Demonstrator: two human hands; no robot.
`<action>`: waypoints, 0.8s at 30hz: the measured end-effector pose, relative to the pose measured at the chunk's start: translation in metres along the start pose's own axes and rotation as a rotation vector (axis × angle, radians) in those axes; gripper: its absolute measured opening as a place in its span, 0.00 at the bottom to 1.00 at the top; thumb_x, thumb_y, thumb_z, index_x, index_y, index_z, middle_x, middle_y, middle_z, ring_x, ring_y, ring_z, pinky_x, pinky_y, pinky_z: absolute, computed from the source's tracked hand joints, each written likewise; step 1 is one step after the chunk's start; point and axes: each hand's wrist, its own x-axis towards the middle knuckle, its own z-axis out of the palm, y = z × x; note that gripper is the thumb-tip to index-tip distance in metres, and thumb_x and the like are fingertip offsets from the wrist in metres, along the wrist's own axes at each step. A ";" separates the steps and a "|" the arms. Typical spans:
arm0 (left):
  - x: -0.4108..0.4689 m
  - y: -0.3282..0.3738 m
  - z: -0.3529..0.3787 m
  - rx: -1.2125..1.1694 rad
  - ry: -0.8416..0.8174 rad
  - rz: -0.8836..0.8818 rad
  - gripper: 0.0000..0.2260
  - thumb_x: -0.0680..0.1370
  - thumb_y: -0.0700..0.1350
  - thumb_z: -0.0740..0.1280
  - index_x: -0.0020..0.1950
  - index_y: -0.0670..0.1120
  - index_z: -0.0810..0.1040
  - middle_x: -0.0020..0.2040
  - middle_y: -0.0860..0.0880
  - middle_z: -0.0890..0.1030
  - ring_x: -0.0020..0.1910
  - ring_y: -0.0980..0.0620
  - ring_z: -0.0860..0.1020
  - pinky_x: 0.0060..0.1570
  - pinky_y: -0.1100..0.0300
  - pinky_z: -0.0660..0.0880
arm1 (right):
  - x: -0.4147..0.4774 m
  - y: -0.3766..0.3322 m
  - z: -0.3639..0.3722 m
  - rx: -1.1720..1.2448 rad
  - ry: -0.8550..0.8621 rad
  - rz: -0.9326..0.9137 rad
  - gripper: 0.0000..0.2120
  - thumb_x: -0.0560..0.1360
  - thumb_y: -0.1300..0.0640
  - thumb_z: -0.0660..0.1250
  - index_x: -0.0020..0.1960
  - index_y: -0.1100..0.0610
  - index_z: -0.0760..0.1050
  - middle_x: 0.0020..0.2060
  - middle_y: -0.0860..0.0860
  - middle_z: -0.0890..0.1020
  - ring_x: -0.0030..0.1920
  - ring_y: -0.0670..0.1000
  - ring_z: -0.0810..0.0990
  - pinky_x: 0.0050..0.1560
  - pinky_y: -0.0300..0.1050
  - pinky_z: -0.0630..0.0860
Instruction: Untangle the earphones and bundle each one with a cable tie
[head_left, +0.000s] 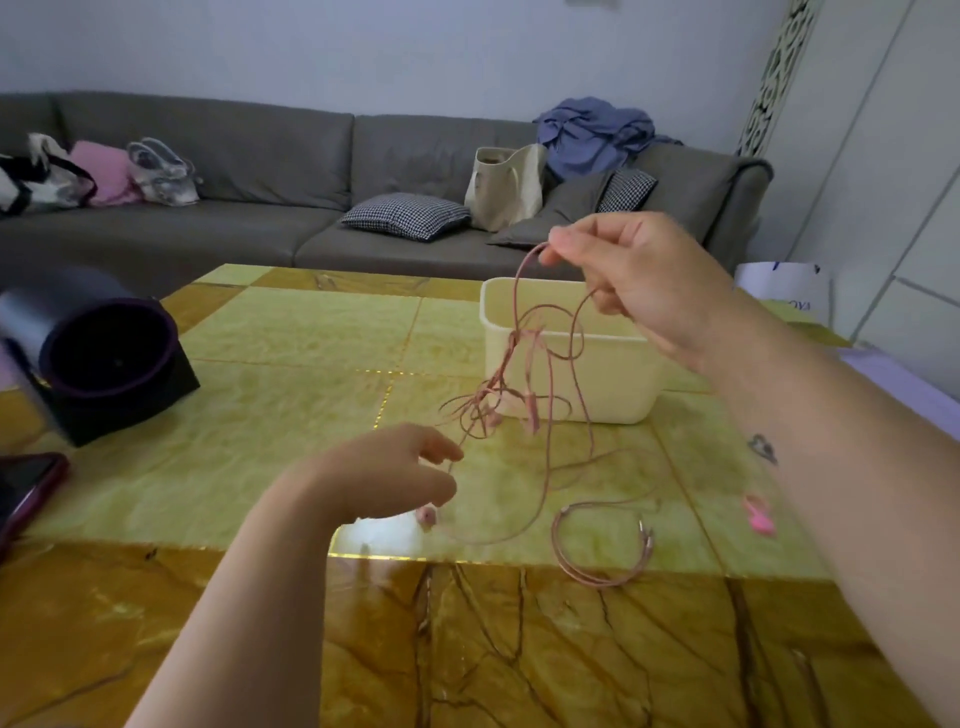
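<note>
While the right hand (639, 280) pinches the tangled earphones (531, 410) aloft, the left hand (395, 473) curls loosely just beside them, grip unclear.

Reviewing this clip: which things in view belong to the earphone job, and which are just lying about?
Job in hand:
- tangled earphones, lifted by the right hand and pinched by the left hand
- pink cable ties

Lying about:
- dark cylindrical device
- phone
- cream bin (role unclear)
- sofa with bags and cushions
</note>
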 end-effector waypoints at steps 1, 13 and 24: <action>0.000 0.005 0.000 -0.063 0.108 0.050 0.16 0.74 0.43 0.65 0.61 0.56 0.74 0.56 0.57 0.76 0.55 0.57 0.75 0.49 0.62 0.73 | -0.004 -0.005 -0.002 -0.021 0.012 -0.027 0.10 0.77 0.53 0.66 0.39 0.52 0.81 0.21 0.42 0.68 0.24 0.42 0.63 0.30 0.35 0.60; 0.006 0.047 0.018 -0.855 0.178 0.489 0.14 0.78 0.53 0.59 0.51 0.48 0.81 0.39 0.52 0.80 0.42 0.51 0.80 0.51 0.56 0.76 | -0.022 -0.001 0.004 -0.044 -0.040 -0.062 0.06 0.73 0.51 0.70 0.41 0.52 0.81 0.36 0.51 0.83 0.39 0.43 0.75 0.47 0.43 0.73; 0.008 0.015 -0.014 -0.589 0.689 0.275 0.09 0.80 0.41 0.62 0.47 0.52 0.80 0.37 0.53 0.82 0.26 0.59 0.71 0.27 0.68 0.69 | -0.027 0.058 -0.018 -0.342 0.352 0.083 0.05 0.74 0.53 0.69 0.43 0.54 0.79 0.43 0.49 0.79 0.47 0.51 0.77 0.39 0.27 0.66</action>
